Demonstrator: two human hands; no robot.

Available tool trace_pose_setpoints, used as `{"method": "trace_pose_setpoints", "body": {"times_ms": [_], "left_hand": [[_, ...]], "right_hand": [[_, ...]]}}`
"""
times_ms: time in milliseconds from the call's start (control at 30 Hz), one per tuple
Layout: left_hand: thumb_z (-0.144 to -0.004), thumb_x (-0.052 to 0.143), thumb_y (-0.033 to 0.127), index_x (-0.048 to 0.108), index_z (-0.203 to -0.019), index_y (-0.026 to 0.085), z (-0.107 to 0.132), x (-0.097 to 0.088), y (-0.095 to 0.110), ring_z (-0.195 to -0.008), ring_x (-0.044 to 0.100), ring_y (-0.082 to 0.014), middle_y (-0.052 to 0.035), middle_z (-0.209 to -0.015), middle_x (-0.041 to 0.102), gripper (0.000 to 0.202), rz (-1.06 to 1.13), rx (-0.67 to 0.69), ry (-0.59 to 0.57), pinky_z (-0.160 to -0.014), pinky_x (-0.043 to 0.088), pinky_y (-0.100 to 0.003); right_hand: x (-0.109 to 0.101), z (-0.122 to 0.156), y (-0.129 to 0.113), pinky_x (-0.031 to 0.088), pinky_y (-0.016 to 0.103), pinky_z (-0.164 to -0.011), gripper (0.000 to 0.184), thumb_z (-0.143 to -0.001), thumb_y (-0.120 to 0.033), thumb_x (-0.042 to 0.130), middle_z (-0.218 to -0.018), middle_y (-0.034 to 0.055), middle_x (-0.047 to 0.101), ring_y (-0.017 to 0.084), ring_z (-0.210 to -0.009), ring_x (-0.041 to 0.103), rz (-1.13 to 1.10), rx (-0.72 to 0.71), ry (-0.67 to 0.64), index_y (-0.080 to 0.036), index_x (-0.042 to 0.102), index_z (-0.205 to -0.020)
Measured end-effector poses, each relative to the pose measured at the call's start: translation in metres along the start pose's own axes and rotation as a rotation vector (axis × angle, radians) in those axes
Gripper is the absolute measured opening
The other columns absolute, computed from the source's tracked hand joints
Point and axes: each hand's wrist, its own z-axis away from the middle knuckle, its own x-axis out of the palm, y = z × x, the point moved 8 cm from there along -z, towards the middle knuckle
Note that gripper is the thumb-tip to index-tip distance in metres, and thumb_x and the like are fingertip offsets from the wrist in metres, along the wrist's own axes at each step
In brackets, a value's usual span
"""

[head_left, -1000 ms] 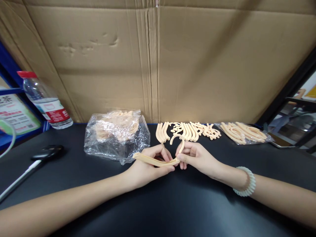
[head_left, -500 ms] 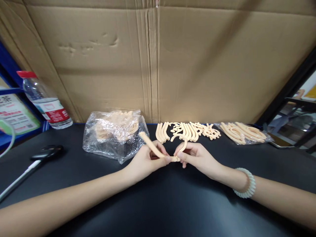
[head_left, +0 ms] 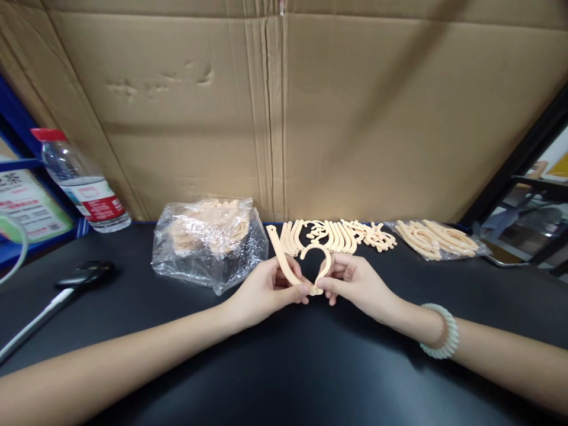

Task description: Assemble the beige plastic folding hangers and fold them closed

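In the middle of the head view, my left hand [head_left: 266, 291] is closed on a beige curved hanger arm [head_left: 281, 258], whose long end points up and to the left. My right hand [head_left: 361, 285] pinches a beige hanger hook [head_left: 328, 258] by its stem, with the curl opening left. The lower ends of the two pieces meet between my fingertips, and the fingers partly cover the joint. Behind my hands lie a row of curved hanger arms [head_left: 339, 238] and a heap of small hooks [head_left: 379, 238].
A clear plastic bag [head_left: 208, 266] of beige parts stands left of the hands; a flatter bag [head_left: 437, 239] of arms lies right. A water bottle [head_left: 95, 201], a black mouse-like device [head_left: 86, 273] and a white cable [head_left: 38, 322] are left. Cardboard [head_left: 177, 118] walls the back.
The hook has turned more upright and shifted slightly left. The hanger arm has tilted steeper, its free end moving right and up. My hands have drawn slightly closer together.
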Motion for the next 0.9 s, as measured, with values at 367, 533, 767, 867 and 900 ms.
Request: {"method": "trace_pose_setpoints", "body": {"times_ms": [367, 533, 767, 867, 900], "left_hand": [[-0.071, 0.08, 0.027, 0.049, -0.079, 0.017, 0.0, -0.011, 0.001, -0.065, 0.07, -0.015, -0.0044, -0.078, 0.075, 0.034, 0.093, -0.022, 0.118, -0.068, 0.055, -0.03], [-0.073, 0.078, 0.024, 0.048, -0.08, 0.017, 0.0, -0.011, 0.0, -0.065, 0.069, -0.0127, -0.0042, -0.077, 0.075, 0.032, 0.104, -0.018, 0.114, -0.067, 0.054, -0.027], [-0.077, 0.076, 0.022, 0.044, -0.081, 0.018, 0.0, -0.008, 0.002, -0.069, 0.069, -0.0125, -0.0013, -0.073, 0.073, 0.032, 0.146, 0.027, 0.077, -0.068, 0.052, -0.025], [-0.078, 0.075, 0.021, 0.044, -0.08, 0.018, 0.0, -0.008, 0.003, -0.071, 0.069, -0.0126, -0.0014, -0.075, 0.072, 0.031, 0.157, 0.042, 0.069, -0.069, 0.052, -0.025], [-0.078, 0.075, 0.021, 0.044, -0.08, 0.018, 0.0, -0.008, 0.003, -0.071, 0.069, -0.0126, -0.0015, -0.076, 0.072, 0.031, 0.159, 0.047, 0.066, -0.069, 0.052, -0.025]], "right_hand": [[-0.04, -0.005, -0.038, 0.049, 0.042, -0.08, 0.011, -0.092, -0.025, 0.054, -0.088, 0.0079, 0.068, 0.025, -0.088, 0.058, 0.992, -0.605, 0.216, -0.021, 0.064, -0.092], [-0.04, -0.017, -0.017, 0.038, 0.054, -0.105, 0.036, -0.092, -0.019, 0.048, -0.127, 0.0129, 0.06, 0.031, -0.126, 0.045, 1.207, -0.553, 0.081, -0.019, 0.055, -0.127], [-0.042, -0.02, -0.009, 0.044, 0.05, -0.098, 0.028, -0.094, -0.017, 0.044, -0.115, 0.0139, 0.064, 0.027, -0.112, 0.055, 1.162, -0.543, 0.024, -0.017, 0.06, -0.117], [-0.041, -0.019, -0.013, 0.047, 0.047, -0.092, 0.022, -0.094, -0.017, 0.046, -0.107, 0.0133, 0.065, 0.026, -0.103, 0.058, 1.113, -0.574, 0.028, -0.018, 0.064, -0.107], [-0.041, -0.019, -0.014, 0.047, 0.046, -0.091, 0.019, -0.094, -0.018, 0.047, -0.104, 0.013, 0.066, 0.026, -0.101, 0.058, 1.099, -0.577, 0.031, -0.018, 0.064, -0.103]]}}
